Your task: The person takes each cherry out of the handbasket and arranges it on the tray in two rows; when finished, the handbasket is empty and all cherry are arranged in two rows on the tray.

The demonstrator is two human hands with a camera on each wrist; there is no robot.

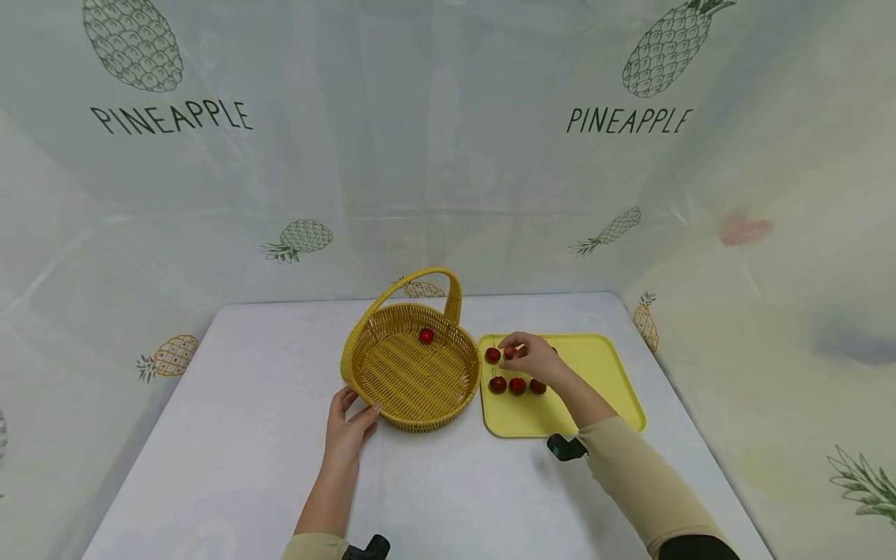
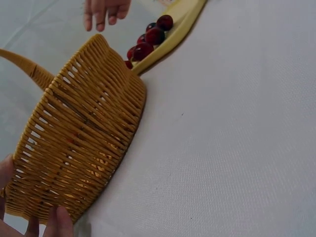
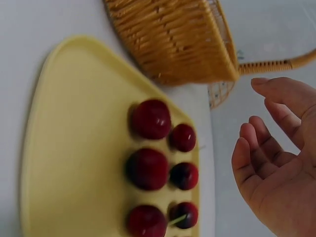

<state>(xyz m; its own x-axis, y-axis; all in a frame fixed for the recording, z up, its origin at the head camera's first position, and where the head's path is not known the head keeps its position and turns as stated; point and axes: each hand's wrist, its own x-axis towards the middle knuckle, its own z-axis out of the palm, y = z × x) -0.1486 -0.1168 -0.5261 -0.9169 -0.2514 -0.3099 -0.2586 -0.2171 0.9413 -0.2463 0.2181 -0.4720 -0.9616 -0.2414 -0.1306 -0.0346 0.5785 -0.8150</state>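
A yellow woven basket (image 1: 420, 420) with an arched handle (image 1: 420, 278) stands mid-table, one red cherry (image 1: 426, 336) lying inside it. My left hand (image 1: 352, 411) lies on the table with straight fingers touching the basket's near-left wall (image 2: 84, 128); its fingertips (image 2: 59, 222) press the weave. To the right lies a yellow tray (image 1: 595, 373) holding several cherries (image 1: 517, 385). My right hand (image 1: 526, 351) hovers over the tray's far-left cherries. In the right wrist view that hand (image 3: 276, 163) is relaxed and holds nothing, with the cherries (image 3: 147, 169) beside it on the tray (image 3: 74, 138).
The white table (image 1: 245, 435) is walled on three sides by a pale curtain printed with pineapples (image 1: 448, 155). Black wrist cameras (image 1: 565, 447) sit on both forearms. Bare table surface stretches to the left of the basket and in front of the tray.
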